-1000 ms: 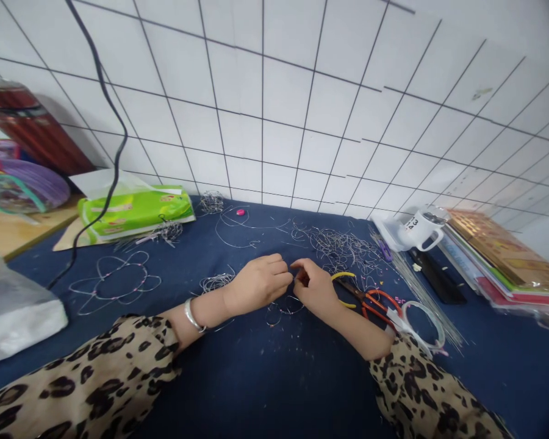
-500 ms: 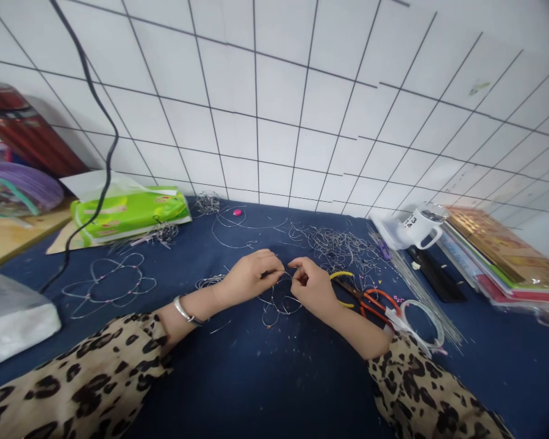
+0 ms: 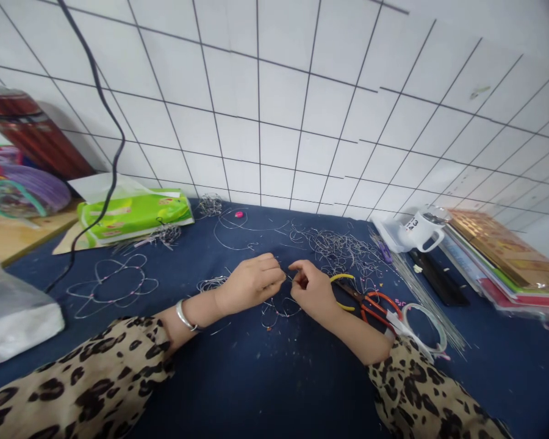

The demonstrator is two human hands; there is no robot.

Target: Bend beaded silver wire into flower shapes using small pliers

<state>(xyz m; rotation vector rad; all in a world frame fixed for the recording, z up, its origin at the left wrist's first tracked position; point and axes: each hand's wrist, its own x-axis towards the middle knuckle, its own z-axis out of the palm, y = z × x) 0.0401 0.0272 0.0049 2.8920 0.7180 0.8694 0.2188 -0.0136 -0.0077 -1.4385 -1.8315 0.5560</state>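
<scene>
My left hand (image 3: 252, 281) is closed, thumb and fingers pinched together at the middle of the blue table. Facing it a short gap away, my right hand (image 3: 312, 289) pinches too, with its index finger arched. Between and below them shows a small looped wire piece (image 3: 279, 312) with tiny beads; both hands appear closed on its thin wire. A wire coil (image 3: 211, 284) lies partly behind my left wrist. Off to the left rests a flower-shaped beaded wire ring (image 3: 114, 286). Beside my right forearm are orange-handled scissors (image 3: 379, 310) and yellow-handled pliers (image 3: 343, 277).
Tangled wire scraps (image 3: 343, 247) spread behind my right hand. Straight wires (image 3: 421, 292), a clear ring-shaped spool (image 3: 432, 332), a white mug (image 3: 423, 231) and stacked books (image 3: 498, 250) stand right. A green tissue pack (image 3: 137, 214), black cable (image 3: 105, 103) and plastic bag (image 3: 18, 320) are left.
My left hand has turned slightly, its fingers curling more tightly and knuckles rolling forward. The right hand stays nearly in place. The whole view has shifted a little.
</scene>
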